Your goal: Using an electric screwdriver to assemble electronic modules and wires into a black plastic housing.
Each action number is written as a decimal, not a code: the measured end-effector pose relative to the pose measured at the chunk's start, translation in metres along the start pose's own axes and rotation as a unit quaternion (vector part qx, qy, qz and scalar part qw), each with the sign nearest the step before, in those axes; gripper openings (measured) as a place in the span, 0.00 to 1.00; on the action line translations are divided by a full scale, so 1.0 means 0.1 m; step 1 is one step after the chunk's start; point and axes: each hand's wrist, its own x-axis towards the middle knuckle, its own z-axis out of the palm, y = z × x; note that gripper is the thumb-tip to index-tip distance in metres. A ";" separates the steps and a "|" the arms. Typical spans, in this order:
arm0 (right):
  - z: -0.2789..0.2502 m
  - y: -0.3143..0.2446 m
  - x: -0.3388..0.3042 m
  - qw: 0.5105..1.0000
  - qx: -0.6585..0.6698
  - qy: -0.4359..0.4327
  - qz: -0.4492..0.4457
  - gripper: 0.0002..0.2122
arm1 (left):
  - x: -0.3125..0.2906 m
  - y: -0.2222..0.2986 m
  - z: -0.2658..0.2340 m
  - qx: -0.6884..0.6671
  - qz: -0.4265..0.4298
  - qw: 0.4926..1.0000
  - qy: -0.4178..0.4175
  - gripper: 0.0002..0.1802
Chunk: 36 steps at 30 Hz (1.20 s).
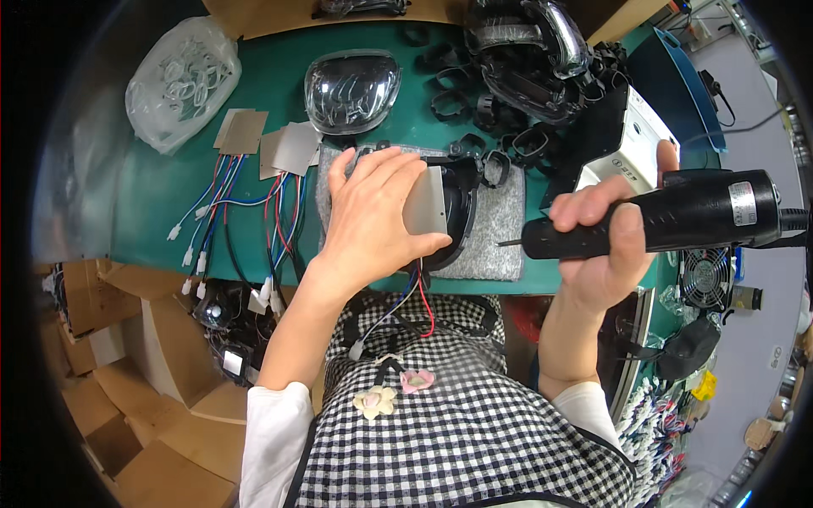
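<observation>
My left hand (368,212) lies over a grey flat plate (434,207), gripping it between the thumb at its near edge and the fingers at its far side. The plate rests in a black curved housing (461,203), partly covered by the hand, on a grey felt mat (500,241). Red, white and blue wires (426,305) hang from there over the table edge onto my checked apron. My right hand (605,241) is wrapped round a black electric screwdriver (707,212), held level to the right. Its thin bit points left at the housing without touching it.
Left lie more grey plates (246,131) with wires and a plastic bag (182,85) of clear rings. A clear-covered lamp (352,91) stands beyond the mat. Black rings (449,103) and lamp parts (529,63) crowd the back right, near a white-and-black box (631,140).
</observation>
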 end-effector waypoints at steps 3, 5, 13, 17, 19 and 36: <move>0.10 0.10 0.03 1.000 -0.011 0.000 0.008 0.37 | 0.06 0.00 0.04 -0.003 0.001 1.000 -0.022 0.39; 0.13 0.17 0.07 1.000 0.011 -0.026 0.014 0.37 | 0.09 0.00 0.05 -0.007 0.003 1.000 -0.029 0.39; 0.24 0.32 0.16 0.994 -0.045 -0.087 0.057 0.35 | 0.09 0.02 0.07 -0.040 -0.013 0.997 -0.058 0.40; 0.23 0.41 0.20 0.988 -0.087 -0.101 0.072 0.33 | 0.09 -0.02 0.09 -0.060 -0.014 0.996 -0.063 0.41; 0.25 0.46 0.22 0.987 -0.042 -0.092 0.125 0.32 | 0.10 -0.03 0.11 -0.059 -0.011 0.996 -0.060 0.41; 0.07 0.64 0.44 0.893 0.024 -0.450 -0.002 0.32 | 0.05 -0.08 0.18 -0.055 0.032 0.998 0.007 0.39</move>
